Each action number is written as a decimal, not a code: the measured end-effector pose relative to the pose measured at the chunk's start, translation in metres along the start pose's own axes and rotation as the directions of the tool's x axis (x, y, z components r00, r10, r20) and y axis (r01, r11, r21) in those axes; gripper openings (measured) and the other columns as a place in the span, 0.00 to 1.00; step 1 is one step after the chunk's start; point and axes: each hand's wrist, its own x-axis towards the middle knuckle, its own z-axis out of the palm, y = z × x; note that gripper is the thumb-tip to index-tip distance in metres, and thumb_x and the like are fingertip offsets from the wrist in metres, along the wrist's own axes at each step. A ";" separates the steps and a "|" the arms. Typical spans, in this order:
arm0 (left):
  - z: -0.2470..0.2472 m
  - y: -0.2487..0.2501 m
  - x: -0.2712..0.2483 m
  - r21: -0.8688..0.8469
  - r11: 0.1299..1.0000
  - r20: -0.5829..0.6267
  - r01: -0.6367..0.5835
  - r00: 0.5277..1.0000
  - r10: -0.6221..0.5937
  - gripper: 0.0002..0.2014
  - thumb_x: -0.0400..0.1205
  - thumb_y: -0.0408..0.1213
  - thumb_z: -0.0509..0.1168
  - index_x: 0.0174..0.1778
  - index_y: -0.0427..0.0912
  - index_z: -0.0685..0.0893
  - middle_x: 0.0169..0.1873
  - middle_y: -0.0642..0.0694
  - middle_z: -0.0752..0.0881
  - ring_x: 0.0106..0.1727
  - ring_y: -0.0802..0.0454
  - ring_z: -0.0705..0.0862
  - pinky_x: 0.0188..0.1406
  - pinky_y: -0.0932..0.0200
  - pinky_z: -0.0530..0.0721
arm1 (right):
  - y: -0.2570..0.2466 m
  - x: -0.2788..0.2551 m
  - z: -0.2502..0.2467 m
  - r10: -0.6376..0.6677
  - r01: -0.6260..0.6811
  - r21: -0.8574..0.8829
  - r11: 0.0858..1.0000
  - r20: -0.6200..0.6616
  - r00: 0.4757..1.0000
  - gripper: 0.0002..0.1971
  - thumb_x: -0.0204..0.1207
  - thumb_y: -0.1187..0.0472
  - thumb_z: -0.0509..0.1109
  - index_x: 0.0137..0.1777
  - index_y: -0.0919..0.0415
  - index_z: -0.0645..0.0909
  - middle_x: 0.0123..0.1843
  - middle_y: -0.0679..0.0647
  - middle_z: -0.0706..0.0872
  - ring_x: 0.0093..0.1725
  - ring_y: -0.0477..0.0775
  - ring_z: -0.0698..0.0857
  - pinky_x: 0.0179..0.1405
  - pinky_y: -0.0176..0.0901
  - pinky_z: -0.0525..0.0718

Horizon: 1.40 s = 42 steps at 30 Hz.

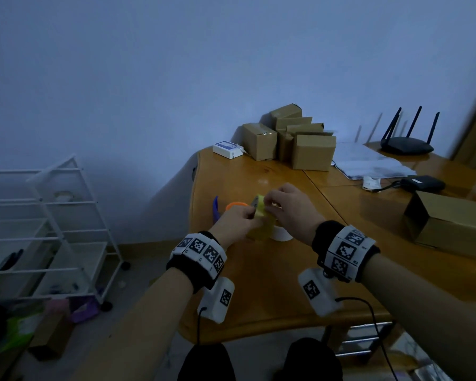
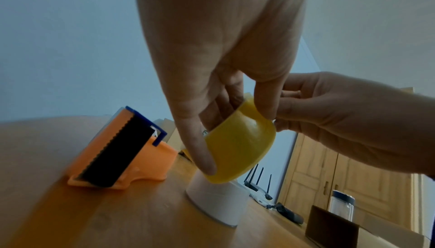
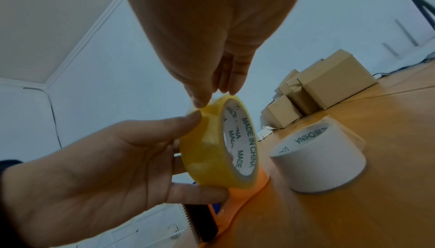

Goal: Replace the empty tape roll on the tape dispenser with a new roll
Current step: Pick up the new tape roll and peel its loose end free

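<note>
Yellow tape roll [image 3: 212, 144] sits at the centre of all three views, held upright above the wooden table [image 1: 259, 284], its white core printed MADE IN CHINA facing right in the right wrist view. The left hand [image 1: 237, 221] comes in from the lower left there, its grip closed round the roll: thumb on the upper outer face, fingers wrapped under the lower edge. The right hand [image 1: 289, 207] reaches down from the top of that frame, thumb and fingertips pinching at the roll's top edge, so its grip is also closed on the roll; whether it has a loose tape end between the fingers cannot be told. Just below and right of the roll stands a white empty core [image 2: 219, 201], upright on the table, clear of both hands. The orange tape dispenser [image 2: 127, 151] lies to the left in the left wrist view, with a black serrated blade and a blue part at its top, resting on the table near the core. At the upper middle of the head view a cluster of cardboard boxes [image 1: 294, 141] stands at the table's far edge, a black router [image 1: 407, 144] to their right, and a larger cardboard box [image 1: 451, 224] at the right edge.
</note>
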 end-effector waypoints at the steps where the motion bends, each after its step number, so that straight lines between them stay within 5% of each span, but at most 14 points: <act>1: -0.001 0.001 -0.001 -0.019 1.000 0.005 -0.002 1.000 0.002 0.16 0.85 0.44 0.66 0.60 0.34 0.86 0.55 0.30 0.87 0.57 0.36 0.88 0.54 0.37 0.89 | 0.000 0.000 0.000 0.010 -0.010 0.007 1.000 -0.009 1.000 0.07 0.83 0.60 0.62 0.53 0.60 0.81 0.52 0.56 0.76 0.48 0.56 0.76 0.45 0.44 0.77; 6: -0.004 -0.001 -0.004 0.000 0.999 0.053 -0.054 0.997 0.054 0.12 0.86 0.41 0.66 0.62 0.43 0.85 0.54 0.46 0.90 0.52 0.52 0.89 0.47 0.57 0.88 | 0.004 0.002 -0.003 0.015 -0.013 0.023 1.000 -0.102 0.995 0.09 0.84 0.61 0.60 0.51 0.63 0.80 0.46 0.58 0.80 0.42 0.58 0.78 0.39 0.45 0.74; 9: -0.003 -0.001 -0.006 0.041 0.994 0.064 -0.105 0.993 0.103 0.08 0.87 0.39 0.64 0.58 0.44 0.86 0.47 0.50 0.89 0.37 0.64 0.86 0.36 0.66 0.84 | 0.005 0.004 -0.003 -0.011 0.013 0.016 1.000 -0.135 0.991 0.08 0.82 0.62 0.62 0.49 0.65 0.82 0.43 0.60 0.83 0.40 0.60 0.81 0.37 0.43 0.74; 15: -0.002 -0.003 -0.002 0.113 0.984 0.042 -0.138 0.990 0.134 0.11 0.85 0.42 0.66 0.37 0.52 0.84 0.33 0.54 0.85 0.31 0.50 0.83 0.37 0.51 0.85 | 0.009 0.003 -0.002 -0.016 0.018 0.017 1.000 -0.110 0.994 0.09 0.82 0.64 0.63 0.50 0.65 0.84 0.44 0.60 0.84 0.40 0.57 0.80 0.38 0.40 0.71; 19: -0.002 -0.007 0.000 0.146 0.983 0.046 -0.107 0.994 0.102 0.09 0.85 0.44 0.67 0.43 0.44 0.87 0.41 0.47 0.90 0.29 0.54 0.85 0.36 0.54 0.84 | 0.007 -0.003 -0.002 -0.044 0.046 0.015 0.999 -0.101 0.994 0.08 0.81 0.65 0.63 0.49 0.66 0.84 0.42 0.58 0.84 0.39 0.55 0.78 0.38 0.39 0.70; 22: -0.004 -0.012 0.001 0.100 0.992 -0.004 -0.072 0.997 0.073 0.12 0.82 0.50 0.69 0.46 0.44 0.89 0.43 0.49 0.90 0.32 0.40 0.86 0.33 0.55 0.83 | 0.000 -0.004 -0.004 -0.066 0.069 0.028 0.997 -0.108 0.992 0.08 0.81 0.65 0.64 0.49 0.66 0.84 0.41 0.56 0.83 0.39 0.51 0.76 0.38 0.37 0.68; 25: -0.004 -0.015 -0.001 0.046 0.996 -0.002 -0.079 0.997 0.079 0.12 0.83 0.46 0.68 0.48 0.41 0.89 0.46 0.49 0.90 0.34 0.47 0.85 0.32 0.56 0.83 | -0.003 0.000 -0.010 -0.001 0.010 0.067 0.998 -0.132 0.991 0.07 0.80 0.62 0.66 0.49 0.64 0.84 0.41 0.55 0.84 0.40 0.50 0.77 0.37 0.37 0.67; 30: -0.007 -0.016 0.000 0.066 0.995 -0.012 -0.077 0.997 0.078 0.16 0.84 0.47 0.67 0.54 0.36 0.88 0.51 0.39 0.90 0.41 0.37 0.87 0.38 0.49 0.84 | -0.004 0.005 -0.013 0.113 -0.102 0.138 0.985 -0.078 0.990 0.07 0.80 0.58 0.67 0.50 0.62 0.82 0.45 0.54 0.84 0.45 0.53 0.81 0.41 0.42 0.76; 33: -0.006 -0.014 0.000 0.097 0.993 0.010 -0.066 0.998 0.065 0.16 0.83 0.48 0.67 0.51 0.36 0.87 0.49 0.41 0.90 0.38 0.41 0.86 0.41 0.47 0.86 | -0.003 0.006 -0.011 0.163 -0.158 0.161 0.974 -0.020 0.986 0.09 0.83 0.58 0.63 0.54 0.63 0.79 0.48 0.56 0.83 0.48 0.56 0.81 0.42 0.44 0.78; 38: -0.005 -0.016 0.000 0.137 0.990 0.011 -0.024 1.000 0.023 0.18 0.83 0.50 0.66 0.54 0.37 0.87 0.52 0.43 0.90 0.41 0.32 0.89 0.47 0.38 0.87 | -0.002 0.001 -0.008 0.118 -0.109 0.185 0.977 -0.040 0.992 0.04 0.82 0.60 0.65 0.48 0.59 0.79 0.39 0.49 0.84 0.39 0.50 0.83 0.32 0.31 0.76; 42: -0.006 -0.019 0.002 0.142 0.990 0.012 -0.023 1.000 0.021 0.21 0.82 0.52 0.67 0.52 0.34 0.86 0.51 0.32 0.89 0.38 0.36 0.89 0.45 0.37 0.87 | 0.001 0.000 -0.009 0.115 -0.101 0.251 0.963 -0.045 0.992 0.02 0.80 0.62 0.66 0.47 0.59 0.80 0.40 0.52 0.89 0.38 0.49 0.86 0.37 0.38 0.83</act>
